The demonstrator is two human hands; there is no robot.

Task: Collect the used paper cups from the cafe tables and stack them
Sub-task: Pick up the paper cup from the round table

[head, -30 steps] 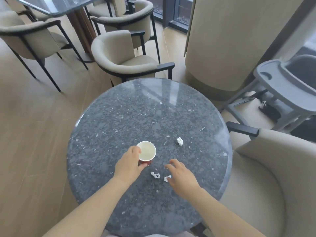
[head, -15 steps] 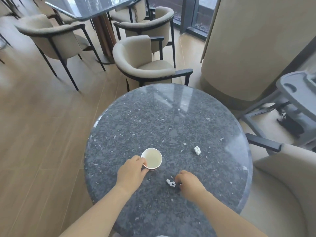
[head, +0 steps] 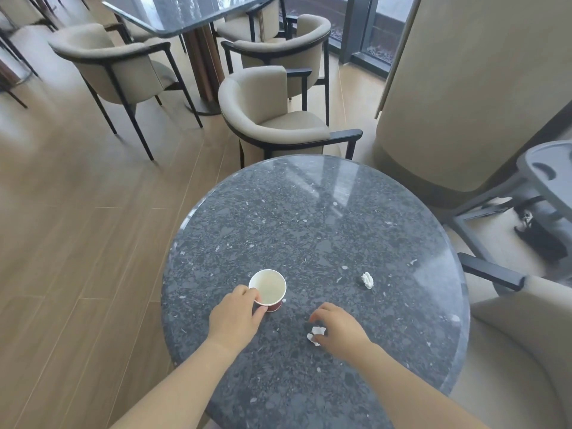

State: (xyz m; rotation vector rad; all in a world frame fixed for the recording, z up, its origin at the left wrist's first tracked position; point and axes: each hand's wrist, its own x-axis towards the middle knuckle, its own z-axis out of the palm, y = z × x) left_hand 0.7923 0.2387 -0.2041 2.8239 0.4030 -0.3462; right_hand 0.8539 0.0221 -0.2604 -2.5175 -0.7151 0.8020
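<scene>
A white-and-red paper cup (head: pixel 268 289), upright on the grey speckled worktop (head: pixel 309 218), is gripped by the left hand (head: pixel 236 317); a crumpled white scrap (head: pixel 316 334) is pinched by the right hand (head: pixel 339 331). Stacking is judged not begun.

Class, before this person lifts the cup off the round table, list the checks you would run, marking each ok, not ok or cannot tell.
1. Left hand grips the paper cup: ok, fingers curl round its side.
2. Cup upright on the round table: ok.
3. Cup free of liquid: cannot tell.
4. Right hand holds the paper scrap: ok, fingers curl over it.
5. All litter gathered: not ok, a crumpled wad lies apart, beyond the right hand.
6. Second cup in view for stacking: not ok, only one cup shows.
</scene>
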